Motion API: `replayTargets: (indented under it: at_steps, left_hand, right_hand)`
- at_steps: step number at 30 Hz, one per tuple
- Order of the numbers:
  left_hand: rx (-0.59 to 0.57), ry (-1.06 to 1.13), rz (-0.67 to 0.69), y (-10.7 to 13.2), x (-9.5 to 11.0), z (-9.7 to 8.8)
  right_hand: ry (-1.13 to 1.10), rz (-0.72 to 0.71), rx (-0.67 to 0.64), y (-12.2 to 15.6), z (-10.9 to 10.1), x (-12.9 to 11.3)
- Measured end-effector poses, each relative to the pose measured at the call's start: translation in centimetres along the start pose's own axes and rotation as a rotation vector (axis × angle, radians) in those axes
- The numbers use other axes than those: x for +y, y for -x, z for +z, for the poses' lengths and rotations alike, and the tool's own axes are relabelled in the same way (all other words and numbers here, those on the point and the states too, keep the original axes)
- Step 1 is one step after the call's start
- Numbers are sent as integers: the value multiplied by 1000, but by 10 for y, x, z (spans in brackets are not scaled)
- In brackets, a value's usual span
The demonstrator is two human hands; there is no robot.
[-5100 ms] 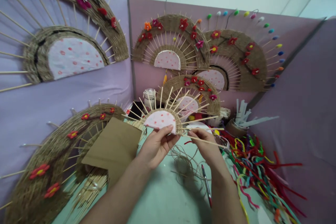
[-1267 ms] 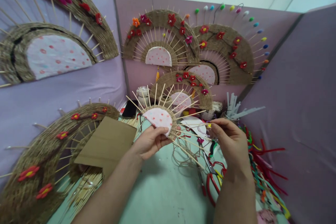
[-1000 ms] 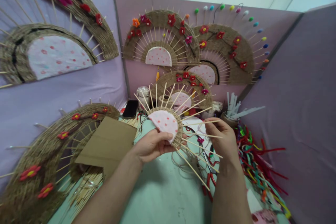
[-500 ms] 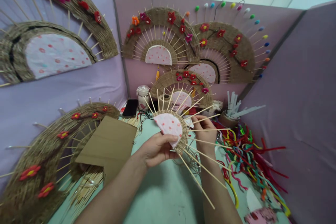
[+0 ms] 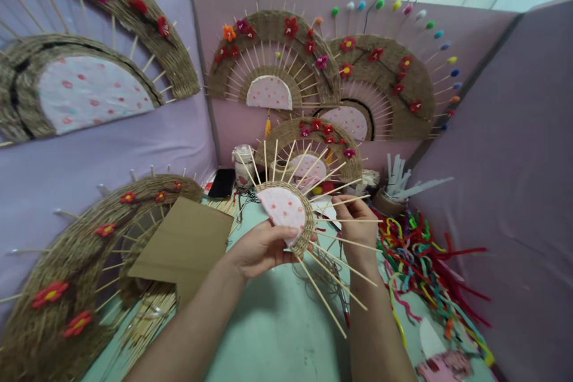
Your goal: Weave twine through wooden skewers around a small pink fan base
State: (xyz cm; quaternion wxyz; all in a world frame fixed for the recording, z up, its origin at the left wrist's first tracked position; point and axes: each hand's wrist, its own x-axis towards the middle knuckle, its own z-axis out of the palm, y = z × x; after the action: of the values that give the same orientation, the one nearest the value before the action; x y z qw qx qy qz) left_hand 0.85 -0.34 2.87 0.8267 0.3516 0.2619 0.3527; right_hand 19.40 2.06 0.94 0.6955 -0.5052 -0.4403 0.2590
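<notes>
My left hand (image 5: 264, 249) grips a small half-round woven fan (image 5: 283, 208) by its lower edge, thumb on the front and fingers behind. The fan has a white cloth centre with red dots, a narrow band of woven twine, and thin bare sticks (image 5: 325, 296) fanning out from it. My right hand (image 5: 359, 231) is at the fan's right side among the stick ends, its fingers pinched together. What lies between those fingertips is too small to make out. Loose twine (image 5: 329, 271) lies on the table under the fan.
Finished fans with red flowers (image 5: 275, 36) hang on the panels behind and at left. Brown cardboard (image 5: 183, 245) and bundled sticks (image 5: 150, 316) lie at left. Coloured pipe cleaners (image 5: 430, 268) spread at right beside a pot of white strips (image 5: 394, 194). A lidded jar (image 5: 244, 167) stands behind.
The fan and my left hand have shifted slightly left and up. My right hand has moved a little to the right, out along the sticks, its fingers still pinched.
</notes>
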Motion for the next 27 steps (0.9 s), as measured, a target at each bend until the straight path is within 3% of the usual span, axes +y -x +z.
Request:
replayTargets:
  at_steps: [10,16,24,27]
  left_hand:
    - [88,49,36,-1,0,-2]
    - [127,74,9,0,2,2]
    - [0,30,51,0,0,0]
    - [5,33,42,0,-1,0]
  right_hand:
    - [-34,-10,-17,-10,-7,13]
    - [33,-20,-24,-4,-3,3]
    - [95,-3,-36,0,-1,-3]
    - [72,-6,-58,0,0,-3]
